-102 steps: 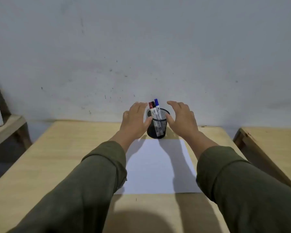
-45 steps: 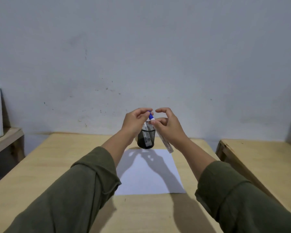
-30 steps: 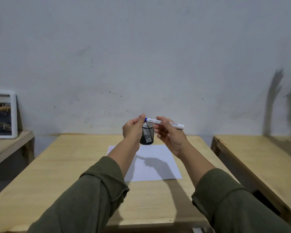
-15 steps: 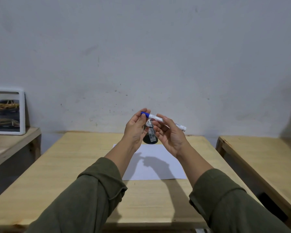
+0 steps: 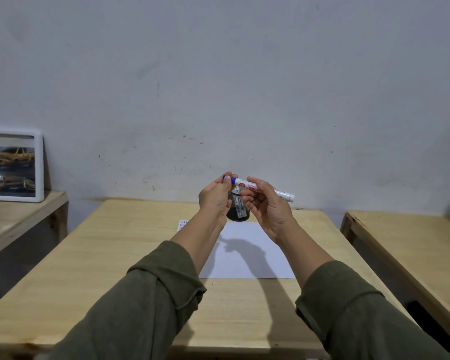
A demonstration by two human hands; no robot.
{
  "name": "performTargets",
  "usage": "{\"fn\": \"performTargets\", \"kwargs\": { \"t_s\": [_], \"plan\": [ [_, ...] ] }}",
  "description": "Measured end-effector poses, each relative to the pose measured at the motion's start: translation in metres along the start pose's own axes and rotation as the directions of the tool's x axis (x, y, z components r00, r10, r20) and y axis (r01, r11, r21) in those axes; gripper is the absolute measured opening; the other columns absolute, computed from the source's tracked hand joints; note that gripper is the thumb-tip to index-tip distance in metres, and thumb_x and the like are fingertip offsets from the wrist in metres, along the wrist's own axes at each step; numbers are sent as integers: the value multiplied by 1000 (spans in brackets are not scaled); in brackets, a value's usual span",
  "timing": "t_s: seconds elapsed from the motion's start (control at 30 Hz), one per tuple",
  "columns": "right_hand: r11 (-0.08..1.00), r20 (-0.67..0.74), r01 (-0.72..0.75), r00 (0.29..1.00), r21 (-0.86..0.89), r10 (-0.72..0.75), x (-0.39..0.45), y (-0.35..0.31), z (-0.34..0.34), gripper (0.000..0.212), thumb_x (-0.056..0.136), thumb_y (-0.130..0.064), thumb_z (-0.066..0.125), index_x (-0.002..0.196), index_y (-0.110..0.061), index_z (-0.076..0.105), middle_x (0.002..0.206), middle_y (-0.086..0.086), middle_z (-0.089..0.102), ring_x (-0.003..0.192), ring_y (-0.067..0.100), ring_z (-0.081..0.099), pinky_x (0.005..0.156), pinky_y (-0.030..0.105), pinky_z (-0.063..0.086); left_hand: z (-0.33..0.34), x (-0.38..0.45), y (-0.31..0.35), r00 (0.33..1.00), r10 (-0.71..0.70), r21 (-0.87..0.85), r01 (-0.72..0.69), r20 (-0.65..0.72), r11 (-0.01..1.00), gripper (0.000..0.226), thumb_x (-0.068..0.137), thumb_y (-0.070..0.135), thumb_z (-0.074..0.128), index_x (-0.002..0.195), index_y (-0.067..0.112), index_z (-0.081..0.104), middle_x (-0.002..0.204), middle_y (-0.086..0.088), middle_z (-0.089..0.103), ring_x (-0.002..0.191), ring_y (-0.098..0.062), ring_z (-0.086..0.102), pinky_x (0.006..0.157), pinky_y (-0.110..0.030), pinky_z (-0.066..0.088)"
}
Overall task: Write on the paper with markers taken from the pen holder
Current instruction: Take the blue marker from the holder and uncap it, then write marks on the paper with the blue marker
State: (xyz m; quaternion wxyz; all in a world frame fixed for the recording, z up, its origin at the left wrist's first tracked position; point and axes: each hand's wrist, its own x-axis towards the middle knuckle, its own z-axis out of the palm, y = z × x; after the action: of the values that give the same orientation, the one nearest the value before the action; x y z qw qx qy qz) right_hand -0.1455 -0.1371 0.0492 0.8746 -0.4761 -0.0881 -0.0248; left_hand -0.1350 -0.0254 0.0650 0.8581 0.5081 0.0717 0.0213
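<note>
I hold a white marker with a blue cap (image 5: 260, 188) level in the air above the table's far end. My right hand (image 5: 269, 207) grips its white barrel. My left hand (image 5: 216, 198) pinches the blue cap at its left end. Behind and between my hands stands the black mesh pen holder (image 5: 238, 213), mostly hidden, with another marker showing inside it. A white sheet of paper (image 5: 247, 252) lies flat on the wooden table (image 5: 102, 268), in front of the holder, with my hands' shadow on it.
A second wooden table (image 5: 413, 245) stands to the right across a narrow gap. At the left, a lower wooden surface (image 5: 16, 216) carries a white-framed picture (image 5: 13, 165) leaning on the grey wall. A small printed slip (image 5: 183, 224) peeks out by the paper's far-left corner.
My right hand took the blue-capped marker out of the holder, raised it and turned it level. My left hand closed on its cap. My view pulled back from the table.
</note>
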Motion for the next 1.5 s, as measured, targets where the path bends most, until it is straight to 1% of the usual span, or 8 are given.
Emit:
{"fn": "performTargets", "kwargs": {
  "t_s": [0.17,0.33,0.53,0.83,0.97,1.13,1.37,1.5],
  "plan": [
    [994,16,3,1000,-106,-1,6,6,9,14,93,-19,53,96,-9,63,67,4,63,55,10,58,57,16,50,-5,1,0,998,-55,-19,55,-24,998,14,86,27,64,92,14,64,77,4,64,60,0,63,57,-18,48],
    [978,50,46,998,-204,-37,12,12,8,17,93,-11,51,102,-3,63,68,7,62,57,12,58,60,19,50,-7,3,3,994,-95,-76,91,-48,993,18,88,22,60,74,11,59,63,2,59,32,2,55,33,-10,39],
    [852,143,95,989,-514,-24,6,15,15,15,89,-23,60,90,-15,73,74,6,66,72,19,60,77,39,41,-25,18,2,956,-153,-112,129,-248,985,15,77,17,58,64,10,54,57,1,52,51,-11,44,56,-21,39],
    [932,106,11,994,-363,30,8,35,3,19,91,-14,55,106,-7,65,75,11,60,68,22,55,65,25,47,-77,39,4,926,69,132,-21,-372,991,16,83,38,63,80,22,62,87,6,69,89,-10,62,84,-30,49],
    [944,46,-43,997,-326,61,8,48,-2,14,87,-7,60,101,-7,61,74,13,63,63,19,57,60,23,49,-117,37,-6,900,251,440,-75,-356,895,16,87,27,59,99,21,68,80,8,64,72,-4,51,35,-5,36],
    [949,4,-92,995,-300,98,13,68,-8,8,86,-1,60,90,-7,61,69,8,63,57,15,58,57,20,50,-162,51,-33,900,250,584,6,-357,812,18,83,13,63,98,10,71,79,0,70,65,-11,63,54,-16,50],
    [946,-42,-135,991,-294,128,21,94,-9,10,87,-2,58,83,-10,62,61,3,62,50,9,56,52,17,48,-189,68,-57,948,283,879,-8,-144,476,23,84,20,59,103,17,72,95,-2,75,93,-18,67,78,-21,44],
    [946,-38,-154,988,-284,150,24,103,-7,12,87,-1,58,81,-11,63,60,2,63,50,9,56,51,18,48,-192,71,-64,946,302,911,-21,-115,411,25,84,21,60,107,20,71,104,-3,74,99,-22,64,87,-29,49]
  ]
}}
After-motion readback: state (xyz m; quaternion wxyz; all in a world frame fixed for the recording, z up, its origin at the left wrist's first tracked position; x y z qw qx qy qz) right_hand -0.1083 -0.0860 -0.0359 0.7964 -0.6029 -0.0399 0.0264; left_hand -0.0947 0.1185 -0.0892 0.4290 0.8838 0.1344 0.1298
